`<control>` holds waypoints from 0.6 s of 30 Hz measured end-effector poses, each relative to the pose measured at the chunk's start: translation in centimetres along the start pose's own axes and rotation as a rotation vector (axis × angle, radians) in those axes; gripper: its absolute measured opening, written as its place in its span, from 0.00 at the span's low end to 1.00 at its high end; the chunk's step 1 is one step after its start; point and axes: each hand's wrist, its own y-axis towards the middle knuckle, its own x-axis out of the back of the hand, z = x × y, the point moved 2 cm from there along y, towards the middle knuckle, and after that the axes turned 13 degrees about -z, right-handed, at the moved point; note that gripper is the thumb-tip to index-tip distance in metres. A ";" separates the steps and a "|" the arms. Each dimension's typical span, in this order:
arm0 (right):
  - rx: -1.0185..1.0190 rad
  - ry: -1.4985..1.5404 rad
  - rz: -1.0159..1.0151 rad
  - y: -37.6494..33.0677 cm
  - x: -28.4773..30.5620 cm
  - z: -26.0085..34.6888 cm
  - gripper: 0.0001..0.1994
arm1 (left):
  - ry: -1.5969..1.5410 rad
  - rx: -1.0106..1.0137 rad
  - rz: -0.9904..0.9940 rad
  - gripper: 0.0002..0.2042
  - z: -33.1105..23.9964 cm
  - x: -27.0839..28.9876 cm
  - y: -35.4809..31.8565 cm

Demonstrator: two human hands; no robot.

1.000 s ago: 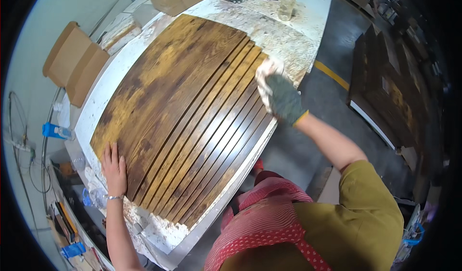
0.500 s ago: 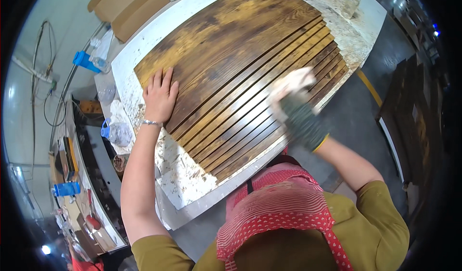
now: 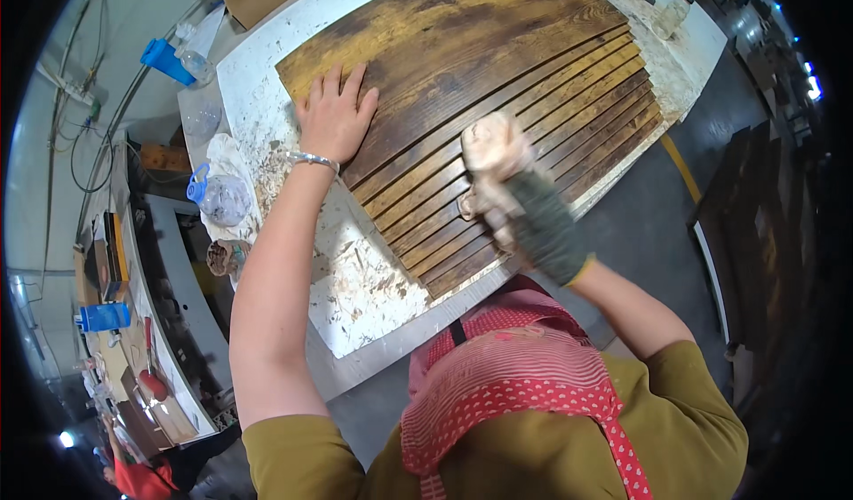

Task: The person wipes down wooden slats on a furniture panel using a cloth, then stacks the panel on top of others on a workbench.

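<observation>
Green-gloved right grip, clamped on crumpled cream cloth, could shift stepped brown wooden boards if the spread-fingered bare left grip slips

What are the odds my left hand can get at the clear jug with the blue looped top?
Probably yes: your left hand rests empty on the top panel, and nothing seems to stand between it and the clear jug off to its left.

A bare left hand is resting on stacked wood-grain boards while the gloved right hand is clutching a pale cloth.
</observation>
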 end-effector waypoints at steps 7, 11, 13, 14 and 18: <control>0.340 0.352 0.507 -5.2 -7.8 4.2 0.12 | 0.002 0.034 0.060 0.26 0.5 -1.0 -0.1; 0.309 0.049 0.134 -2.7 0.0 0.4 0.13 | -0.001 0.018 0.036 0.26 0.7 -0.3 -0.5; 0.217 -0.257 0.348 -1.5 0.6 0.8 0.15 | -0.016 -0.004 0.025 0.25 -0.2 0.1 0.5; 0.256 -0.201 0.304 -3.7 -0.9 -3.9 0.16 | -0.023 -0.012 0.016 0.25 -0.4 0.2 0.5; 0.257 1.321 0.154 0.4 1.9 -11.3 0.48 | -0.037 -0.026 -0.005 0.25 -0.5 -0.5 0.7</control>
